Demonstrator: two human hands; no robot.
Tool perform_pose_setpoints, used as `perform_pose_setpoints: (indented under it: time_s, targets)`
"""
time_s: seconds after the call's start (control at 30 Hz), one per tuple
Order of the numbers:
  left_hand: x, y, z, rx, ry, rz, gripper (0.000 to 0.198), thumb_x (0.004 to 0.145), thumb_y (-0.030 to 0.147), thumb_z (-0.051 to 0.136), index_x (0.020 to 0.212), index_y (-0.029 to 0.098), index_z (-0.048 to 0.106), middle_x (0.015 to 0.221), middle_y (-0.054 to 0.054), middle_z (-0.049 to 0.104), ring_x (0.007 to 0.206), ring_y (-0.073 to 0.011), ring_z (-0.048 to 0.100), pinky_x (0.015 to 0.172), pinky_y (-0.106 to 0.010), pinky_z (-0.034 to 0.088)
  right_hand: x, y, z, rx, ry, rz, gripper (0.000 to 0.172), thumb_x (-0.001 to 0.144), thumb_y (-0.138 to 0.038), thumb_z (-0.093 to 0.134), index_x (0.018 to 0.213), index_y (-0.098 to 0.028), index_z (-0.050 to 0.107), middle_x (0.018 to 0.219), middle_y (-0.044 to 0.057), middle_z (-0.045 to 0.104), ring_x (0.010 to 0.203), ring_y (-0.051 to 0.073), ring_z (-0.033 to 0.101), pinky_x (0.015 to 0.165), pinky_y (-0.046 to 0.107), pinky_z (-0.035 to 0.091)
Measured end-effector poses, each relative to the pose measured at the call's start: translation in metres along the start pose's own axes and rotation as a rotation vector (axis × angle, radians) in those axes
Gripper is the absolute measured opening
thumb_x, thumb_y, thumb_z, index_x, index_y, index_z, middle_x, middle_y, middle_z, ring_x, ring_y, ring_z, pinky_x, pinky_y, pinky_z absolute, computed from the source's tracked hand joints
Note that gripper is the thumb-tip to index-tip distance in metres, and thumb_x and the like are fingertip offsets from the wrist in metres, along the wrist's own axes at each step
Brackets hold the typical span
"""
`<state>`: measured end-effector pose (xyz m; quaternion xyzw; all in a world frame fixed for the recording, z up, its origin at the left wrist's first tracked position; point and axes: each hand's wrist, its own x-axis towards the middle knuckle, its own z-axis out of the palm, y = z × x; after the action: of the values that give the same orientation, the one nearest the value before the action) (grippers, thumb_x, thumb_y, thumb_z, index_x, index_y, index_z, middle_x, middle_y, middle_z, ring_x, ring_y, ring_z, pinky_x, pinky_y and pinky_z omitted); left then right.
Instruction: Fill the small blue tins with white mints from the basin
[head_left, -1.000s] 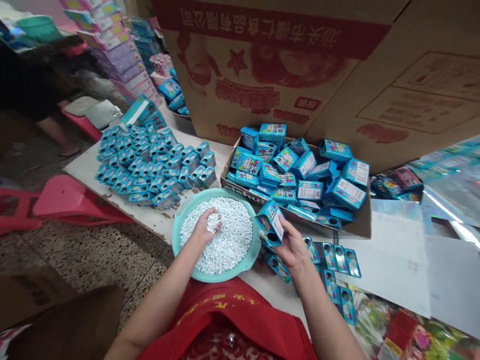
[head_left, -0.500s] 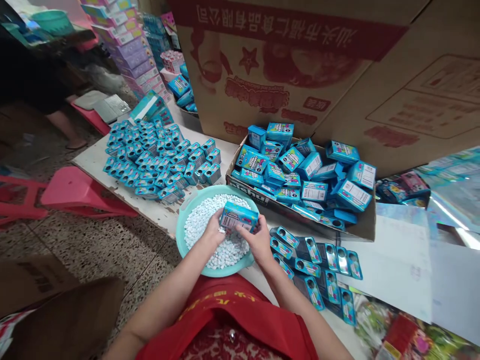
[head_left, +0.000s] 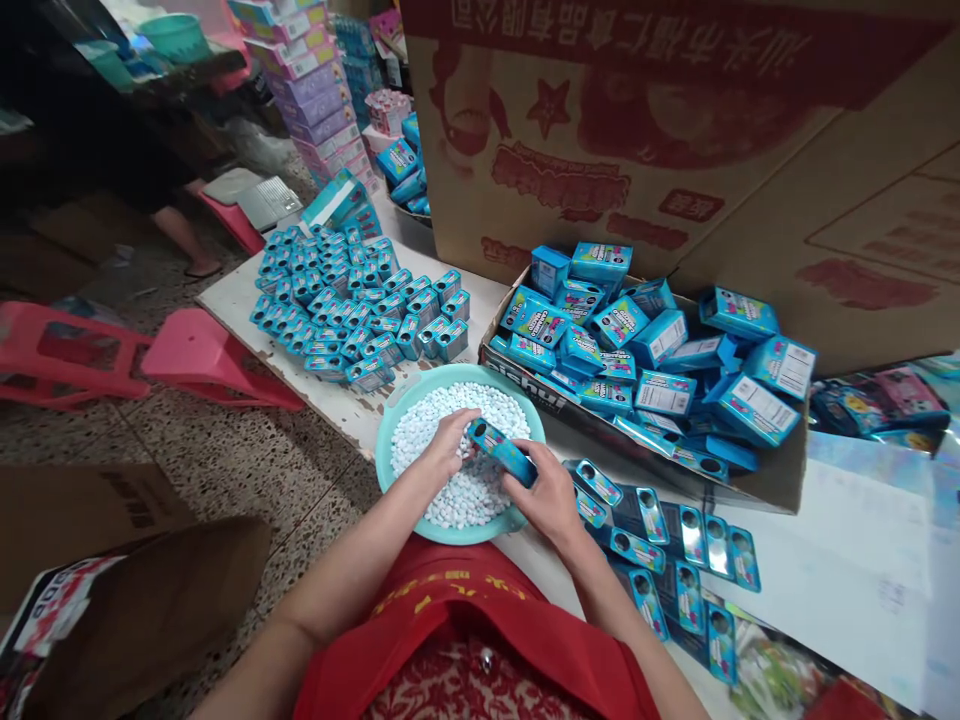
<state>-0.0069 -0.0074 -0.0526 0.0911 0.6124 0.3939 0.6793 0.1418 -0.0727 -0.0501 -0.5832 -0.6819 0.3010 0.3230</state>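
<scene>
A small blue candy box (head_left: 504, 455) is tilted over the aqua basin (head_left: 384, 440), its narrow face with a round dark hole turned up. My right hand (head_left: 551, 490) grips the box by its right end. Close against the holed left end, my left hand (head_left: 448, 445) has its fingers bent together; what is inside them is hidden. White candy pieces (head_left: 424, 430) fill much of the basin below both hands.
Blue boxes with holes (head_left: 360, 310) stand packed at the left of the table. A cardboard tray (head_left: 780, 485) heaped with blue boxes sits at right, before a tall carton (head_left: 645, 190). More boxes (head_left: 688, 595) lie nearer me. Pink stools (head_left: 191, 350) stand left; a person's leg (head_left: 180, 235) shows behind.
The candy box has turned from its broad printed side to its narrow holed face. My left hand has shifted to the holed end, while my right hand keeps hold. The view has swung left.
</scene>
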Motion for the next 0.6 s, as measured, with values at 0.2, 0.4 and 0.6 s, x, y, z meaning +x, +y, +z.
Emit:
perform_pose_setpoints:
  time_s: [0.2,0.4,0.6]
  targets:
    - [-0.009,0.004,0.005,0.104,-0.212,0.116,0.024,0.06,0.034,0.069,0.063,0.018,0.051,0.051,0.006,0.046,0.039,-0.0064,0.041,0.034,-0.019,0.02,0.004,-0.012,0.001,0.111,0.202,0.025,0.036,0.074,-0.04,0.069,0.102,-0.022,0.055,0.095,0.005,0.065,0.087,0.022,0.063,0.077,0.035,0.05]
    - [-0.035,0.034,0.009,-0.011,-0.346,0.144,0.025,0.065,0.039,0.066,0.069,0.017,0.055,0.05,0.003,0.052,0.035,-0.0077,0.044,0.032,-0.019,0.024,0.005,-0.015,-0.002,0.147,0.269,0.085,0.033,0.075,-0.039,0.069,0.099,-0.022,0.054,0.089,0.002,0.062,0.079,0.019,0.061,0.072,0.031,0.049]
    - [-0.048,0.039,0.022,-0.137,-0.25,0.325,0.029,0.062,0.039,0.069,0.065,0.016,0.052,0.064,-0.001,0.062,0.052,-0.0129,0.06,0.049,-0.023,0.045,0.007,-0.017,0.012,0.173,0.184,-0.006,0.03,0.075,-0.036,0.07,0.098,-0.023,0.057,0.093,0.003,0.062,0.087,0.021,0.06,0.077,0.033,0.048]
